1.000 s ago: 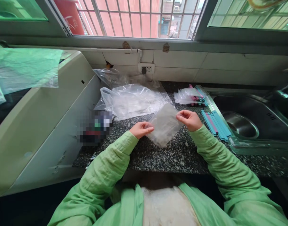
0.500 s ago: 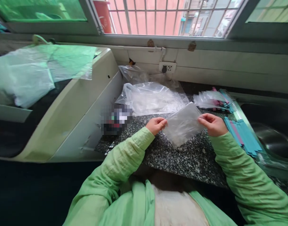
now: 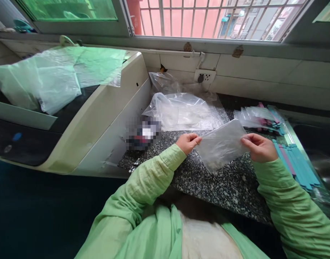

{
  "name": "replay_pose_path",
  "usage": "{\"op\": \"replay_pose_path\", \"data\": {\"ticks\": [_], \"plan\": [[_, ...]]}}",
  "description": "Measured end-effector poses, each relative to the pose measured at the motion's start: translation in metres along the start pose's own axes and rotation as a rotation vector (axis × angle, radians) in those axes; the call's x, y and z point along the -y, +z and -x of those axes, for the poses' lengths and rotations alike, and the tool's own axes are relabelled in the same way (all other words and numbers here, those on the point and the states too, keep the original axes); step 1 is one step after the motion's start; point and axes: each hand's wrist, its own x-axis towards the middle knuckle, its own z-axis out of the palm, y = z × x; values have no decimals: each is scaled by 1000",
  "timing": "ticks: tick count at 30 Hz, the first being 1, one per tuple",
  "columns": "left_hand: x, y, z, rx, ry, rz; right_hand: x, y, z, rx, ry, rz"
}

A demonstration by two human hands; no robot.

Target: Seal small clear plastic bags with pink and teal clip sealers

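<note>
A clear plastic bag (image 3: pixel 221 146) is stretched between my two hands above the dark speckled counter (image 3: pixel 221 187). My left hand (image 3: pixel 188 142) pinches its left corner between thumb and fingers. On the opposite side, my right hand (image 3: pixel 259 146) grips the bag's right edge. Behind it lies a larger clear bag (image 3: pixel 186 113) with a whitish stack of plastic inside. Just beyond my right hand are packed clear sachets (image 3: pixel 255 117) with pink and teal strips. Teal strips (image 3: pixel 302 167), with a pink one among them, lie beside my right wrist.
A beige machine (image 3: pixel 118 93) with plastic sheets (image 3: pixel 59 79) draped on top stands at left. A metal sink (image 3: pixel 322 162) is at far right. A blurred-out object (image 3: pixel 143 132) sits by the machine, and a wall socket (image 3: pixel 205 76) is behind.
The view has turned slightly left, so the scene sits farther right. Both hands still hold the plastic bag, which looks a little more tilted and spread.
</note>
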Motion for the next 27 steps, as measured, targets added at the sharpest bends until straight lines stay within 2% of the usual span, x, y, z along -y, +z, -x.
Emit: {"op": "replay_pose_path", "data": {"ticks": [6,12,20,24,27], "plan": [[1,-1,0,-8,12,-4,8,3,7,-80,-12,-45],[3,-3,2,67,64,35,23,5,19,-164,-41,-50],[0,-4,4,135,145,137,25,2,23,-99,-54,-14],[3,0,4,167,115,106,26,5,25,-72,-54,-25],[3,1,4,141,113,51,27,5,26,-77,-58,-15]]}}
